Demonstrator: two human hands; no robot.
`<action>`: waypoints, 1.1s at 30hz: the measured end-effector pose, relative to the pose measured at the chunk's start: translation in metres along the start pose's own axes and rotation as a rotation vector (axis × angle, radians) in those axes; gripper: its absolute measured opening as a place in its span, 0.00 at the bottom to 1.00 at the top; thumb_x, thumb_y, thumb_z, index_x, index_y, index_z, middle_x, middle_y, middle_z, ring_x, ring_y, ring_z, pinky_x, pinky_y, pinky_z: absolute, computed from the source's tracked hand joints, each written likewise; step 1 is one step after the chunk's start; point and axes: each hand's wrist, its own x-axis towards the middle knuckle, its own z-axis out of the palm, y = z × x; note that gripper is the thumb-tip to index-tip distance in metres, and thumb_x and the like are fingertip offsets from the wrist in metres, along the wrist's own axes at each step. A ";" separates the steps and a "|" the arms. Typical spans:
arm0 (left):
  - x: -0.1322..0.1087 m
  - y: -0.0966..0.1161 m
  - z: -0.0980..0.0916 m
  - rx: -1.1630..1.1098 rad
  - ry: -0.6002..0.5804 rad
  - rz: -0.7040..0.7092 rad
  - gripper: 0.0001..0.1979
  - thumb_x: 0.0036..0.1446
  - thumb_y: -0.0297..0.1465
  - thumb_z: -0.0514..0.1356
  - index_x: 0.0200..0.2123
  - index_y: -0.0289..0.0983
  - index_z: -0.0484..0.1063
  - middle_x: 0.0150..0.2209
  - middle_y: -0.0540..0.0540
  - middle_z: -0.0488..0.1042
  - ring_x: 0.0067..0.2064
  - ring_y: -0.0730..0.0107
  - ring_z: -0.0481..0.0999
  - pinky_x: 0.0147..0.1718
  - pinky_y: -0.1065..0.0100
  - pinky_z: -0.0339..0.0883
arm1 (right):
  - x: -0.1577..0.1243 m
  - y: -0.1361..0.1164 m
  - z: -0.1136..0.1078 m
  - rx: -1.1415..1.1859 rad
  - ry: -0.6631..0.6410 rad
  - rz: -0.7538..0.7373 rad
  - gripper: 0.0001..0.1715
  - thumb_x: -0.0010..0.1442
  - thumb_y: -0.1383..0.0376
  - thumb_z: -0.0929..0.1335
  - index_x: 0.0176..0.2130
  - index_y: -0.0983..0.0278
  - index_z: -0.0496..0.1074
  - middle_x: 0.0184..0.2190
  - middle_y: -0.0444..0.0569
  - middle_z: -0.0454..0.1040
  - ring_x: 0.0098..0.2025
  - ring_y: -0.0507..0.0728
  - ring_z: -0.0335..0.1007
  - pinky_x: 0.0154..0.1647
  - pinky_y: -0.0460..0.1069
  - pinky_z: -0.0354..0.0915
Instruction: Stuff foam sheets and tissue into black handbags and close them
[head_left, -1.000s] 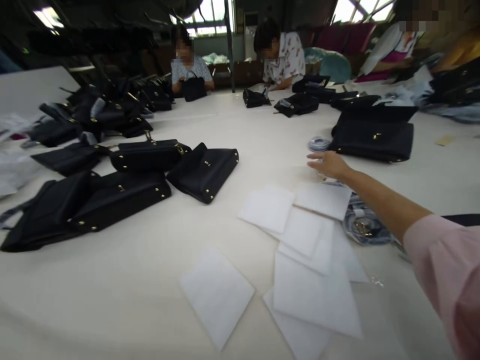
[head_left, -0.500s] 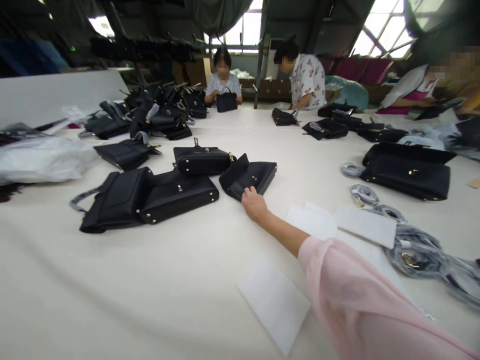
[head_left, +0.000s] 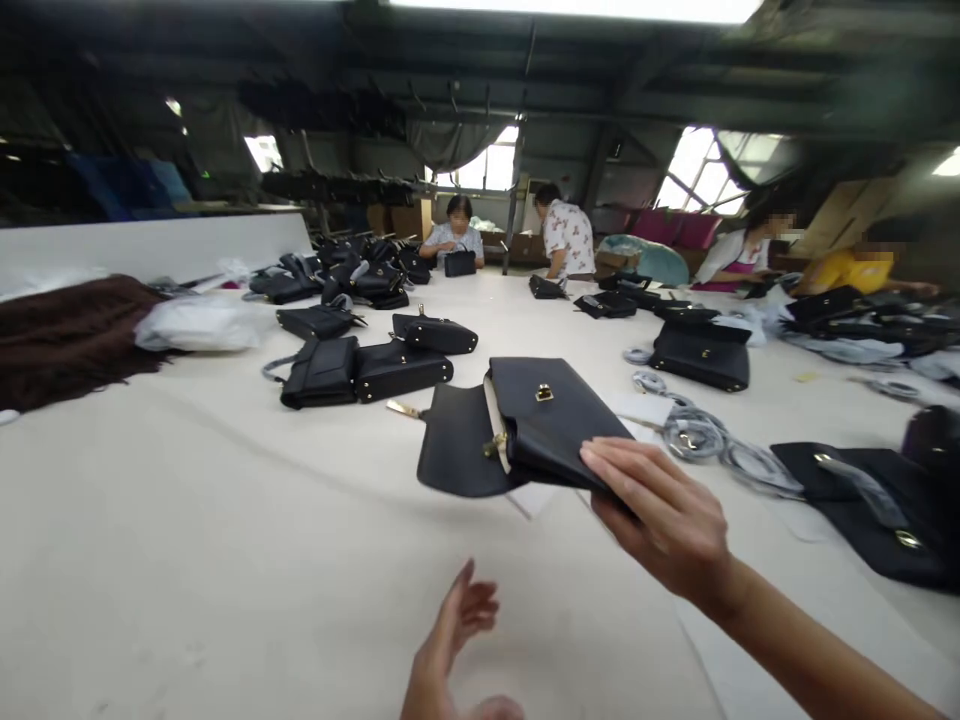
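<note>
A black handbag (head_left: 555,420) hangs above the white table in my right hand (head_left: 667,520), whose fingers and thumb clamp its bottom end. The bag lies on its side in the air, its flap folded open to the left and its pale lining showing at the mouth. Gold hardware sits on its front and near its mouth. Lower down, my left hand (head_left: 454,650) is raised over the table with fingers apart, empty, and does not touch the bag.
Several black handbags (head_left: 405,372) lie to the left on the table (head_left: 225,520), with a heap (head_left: 360,270) behind. Wrapped coiled straps (head_left: 694,432) and another black bag (head_left: 862,490) are at right. A brown cloth (head_left: 67,335) lies far left. Several co-workers sit or stand across the table.
My right hand has lifted the black handbag off the table and brought it closer, towards the right. My left hand has come into view at the bottom. The camera view has tilted up.
</note>
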 end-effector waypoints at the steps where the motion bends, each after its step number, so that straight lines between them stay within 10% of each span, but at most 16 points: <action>1: -0.006 0.017 0.012 -0.244 -0.069 -0.009 0.55 0.29 0.60 0.68 0.61 0.45 0.61 0.53 0.38 0.71 0.52 0.48 0.73 0.48 0.54 0.72 | -0.013 -0.026 -0.016 0.005 -0.017 -0.006 0.33 0.57 0.77 0.69 0.61 0.66 0.64 0.48 0.57 0.74 0.52 0.63 0.69 0.51 0.57 0.71; 3: -0.022 0.053 0.033 -0.628 -0.057 -0.103 0.50 0.26 0.59 0.70 0.53 0.41 0.69 0.52 0.36 0.72 0.55 0.44 0.70 0.48 0.53 0.72 | -0.039 -0.075 -0.037 0.029 -0.054 -0.013 0.33 0.58 0.77 0.68 0.62 0.70 0.62 0.50 0.59 0.73 0.55 0.64 0.67 0.52 0.57 0.71; 6: -0.047 0.094 0.050 -0.830 0.291 -0.427 0.26 0.50 0.49 0.64 0.46 0.37 0.73 0.49 0.39 0.74 0.52 0.54 0.73 0.45 0.60 0.73 | -0.083 -0.142 -0.040 0.095 -0.074 0.028 0.34 0.59 0.79 0.66 0.63 0.71 0.60 0.51 0.59 0.72 0.57 0.63 0.65 0.53 0.57 0.71; 11: -0.071 0.080 0.039 -0.697 0.527 -0.513 0.17 0.58 0.36 0.59 0.47 0.32 0.73 0.48 0.38 0.75 0.48 0.61 0.76 0.47 0.64 0.71 | -0.153 -0.224 -0.008 0.118 -0.005 0.401 0.33 0.62 0.76 0.62 0.65 0.64 0.57 0.56 0.58 0.68 0.60 0.62 0.62 0.56 0.60 0.69; 15: -0.084 0.053 0.014 -0.258 0.448 -0.297 0.20 0.57 0.42 0.60 0.45 0.32 0.74 0.45 0.38 0.76 0.50 0.59 0.75 0.50 0.63 0.68 | -0.169 -0.250 -0.019 0.193 -0.125 0.666 0.24 0.61 0.62 0.69 0.56 0.62 0.69 0.53 0.56 0.71 0.54 0.63 0.69 0.53 0.58 0.71; 20: -0.106 0.062 -0.001 0.257 0.092 -0.033 0.25 0.58 0.50 0.54 0.32 0.33 0.75 0.30 0.42 0.76 0.35 0.60 0.75 0.38 0.63 0.68 | -0.136 -0.247 -0.058 0.161 0.042 0.688 0.14 0.64 0.64 0.66 0.49 0.63 0.74 0.46 0.54 0.74 0.49 0.58 0.71 0.52 0.54 0.69; 27: -0.127 0.073 0.011 0.328 -0.131 0.169 0.22 0.60 0.47 0.53 0.33 0.34 0.74 0.30 0.44 0.76 0.33 0.63 0.73 0.32 0.67 0.67 | -0.115 -0.233 -0.061 0.468 -0.488 0.858 0.10 0.54 0.61 0.74 0.38 0.61 0.79 0.31 0.44 0.77 0.35 0.55 0.74 0.37 0.46 0.66; 33: -0.126 0.067 0.005 0.348 -0.176 0.177 0.24 0.55 0.51 0.56 0.33 0.34 0.75 0.28 0.46 0.77 0.33 0.59 0.76 0.30 0.66 0.70 | -0.141 -0.244 -0.056 0.416 -0.351 0.830 0.09 0.60 0.64 0.68 0.42 0.63 0.74 0.34 0.45 0.77 0.34 0.54 0.74 0.35 0.44 0.63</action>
